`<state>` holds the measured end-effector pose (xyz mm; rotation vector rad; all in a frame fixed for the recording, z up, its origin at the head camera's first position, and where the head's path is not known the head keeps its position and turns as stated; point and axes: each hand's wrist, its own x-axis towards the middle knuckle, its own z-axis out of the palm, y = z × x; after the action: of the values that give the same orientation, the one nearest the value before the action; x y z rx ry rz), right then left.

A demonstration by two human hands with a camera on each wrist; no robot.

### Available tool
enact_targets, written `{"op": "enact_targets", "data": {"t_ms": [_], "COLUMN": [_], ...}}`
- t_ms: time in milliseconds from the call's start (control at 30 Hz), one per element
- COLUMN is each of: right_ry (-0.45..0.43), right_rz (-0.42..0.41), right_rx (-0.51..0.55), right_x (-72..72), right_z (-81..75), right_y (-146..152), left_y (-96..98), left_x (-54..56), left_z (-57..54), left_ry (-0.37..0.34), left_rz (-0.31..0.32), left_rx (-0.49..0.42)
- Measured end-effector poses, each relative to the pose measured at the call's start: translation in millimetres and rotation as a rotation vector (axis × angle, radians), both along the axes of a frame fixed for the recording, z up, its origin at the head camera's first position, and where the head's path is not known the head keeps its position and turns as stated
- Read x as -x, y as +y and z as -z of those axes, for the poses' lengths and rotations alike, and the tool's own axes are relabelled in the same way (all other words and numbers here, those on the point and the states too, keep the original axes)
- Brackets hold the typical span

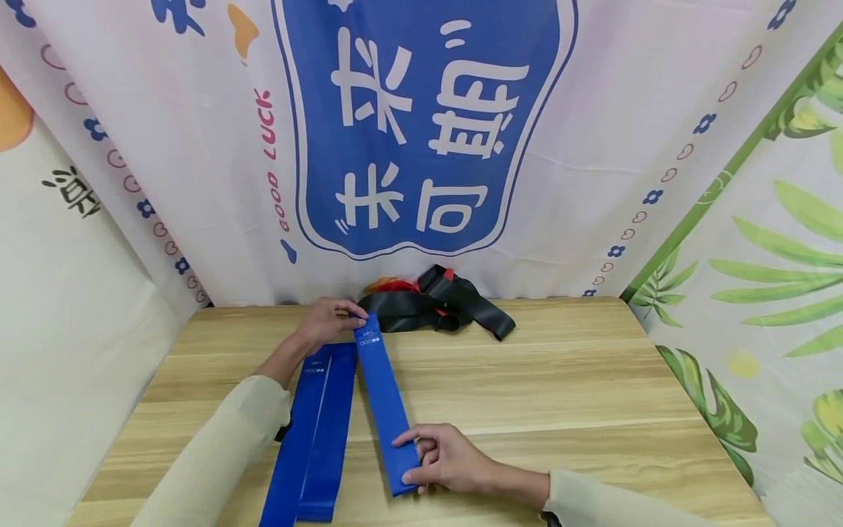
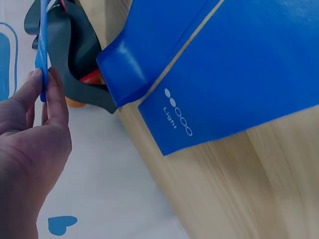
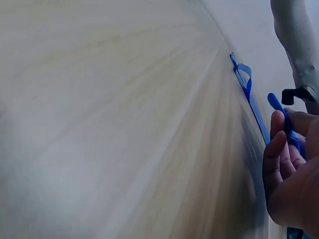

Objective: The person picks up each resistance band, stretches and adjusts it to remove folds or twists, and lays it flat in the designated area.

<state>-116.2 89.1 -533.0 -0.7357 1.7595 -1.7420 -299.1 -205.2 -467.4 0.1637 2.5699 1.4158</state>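
Note:
A flat blue resistance loop band (image 1: 385,410) stretches lengthwise between my two hands. At its far end, by the printed label, my left hand (image 1: 326,322) pinches it between thumb and fingers. My right hand (image 1: 454,460) grips the near end, with the thumb on one face. To the left, more blue band (image 1: 315,432) lies on the table in two side-by-side strips, partly under my left forearm. In the left wrist view, the lying band (image 2: 239,84) shows the word Light and a row of circles. The right wrist view shows the held band (image 3: 290,124) edge-on.
Black bands (image 1: 454,300) lie in a loose heap at the back of the wooden table (image 1: 546,388), with red and orange pieces (image 1: 395,284) among them. A printed cloth (image 1: 217,183) hangs right behind the table's back edge.

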Motion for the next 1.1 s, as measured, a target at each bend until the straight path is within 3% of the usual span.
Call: {"op": "enact_targets", "data": {"t_ms": [267,567,867,1100], "right_ry": [-0.072,-0.212,-0.217,-0.227], "right_rz": [0.027,0.030,0.030,0.028], "right_rx": [-0.058,-0.030,-0.047,-0.043], "right_x": [-12.2,-24.6,-30.4,-34.0], "right_z": [-4.4,-2.4,-3.7,-1.3], "right_y": [-20,-40,-54,-60], "left_y": [11.4,11.6,10.2,10.0], "left_x": [3.6,6.7,8.1,7.2], "left_z": [9.6,20.4,27.5,33.3], "left_ry": [0.017,0.051,0.020,0.025], "left_rz": [0.009,0.093,0.127,0.137], "left_rx": [0.041,0.087,0.183,0.199]}}
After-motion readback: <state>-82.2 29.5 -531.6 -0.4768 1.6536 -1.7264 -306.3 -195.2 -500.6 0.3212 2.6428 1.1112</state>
